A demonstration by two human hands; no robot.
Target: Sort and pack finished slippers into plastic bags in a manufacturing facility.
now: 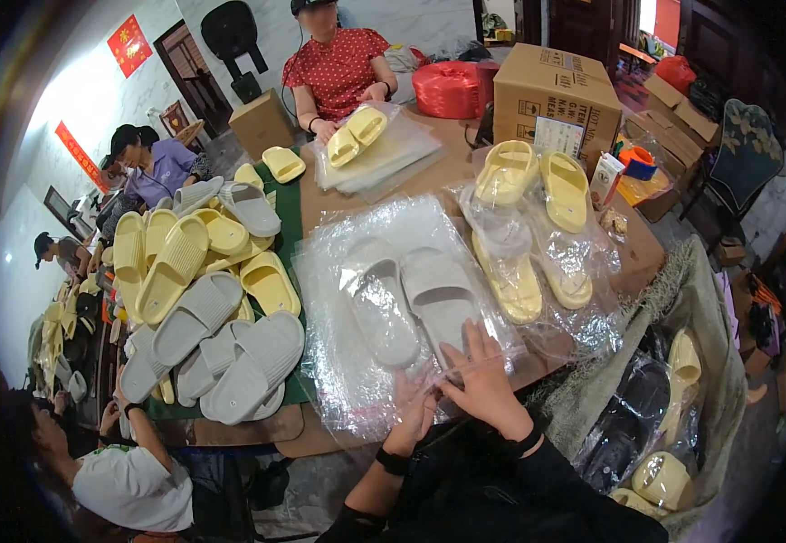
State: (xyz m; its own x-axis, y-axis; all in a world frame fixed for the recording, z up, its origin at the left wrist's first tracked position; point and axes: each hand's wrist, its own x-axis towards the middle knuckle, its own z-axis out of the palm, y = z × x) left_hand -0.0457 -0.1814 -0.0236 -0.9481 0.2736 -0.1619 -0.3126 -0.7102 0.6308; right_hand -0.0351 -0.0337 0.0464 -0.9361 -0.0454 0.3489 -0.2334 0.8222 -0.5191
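On the table before me a pair of grey slippers lies on a stack of clear plastic bags (329,353). The left grey slipper (377,308) is under clear film; the right grey slipper (443,294) lies beside it, and I cannot tell how much of it is inside the bag. My left hand (414,407) pinches the near edge of the clear plastic bag (357,398) below the heels. My right hand (483,380) has its fingers spread over the heel of the right slipper and the film there.
A heap of yellow and grey slippers (216,299) covers the left. Bagged yellow slippers (510,281) lie at right, near a cardboard box (551,95). A woven sack (583,398) holds packed slippers below the table's right edge. Across, a person in red (343,72) handles yellow slippers (357,136); others work at left.
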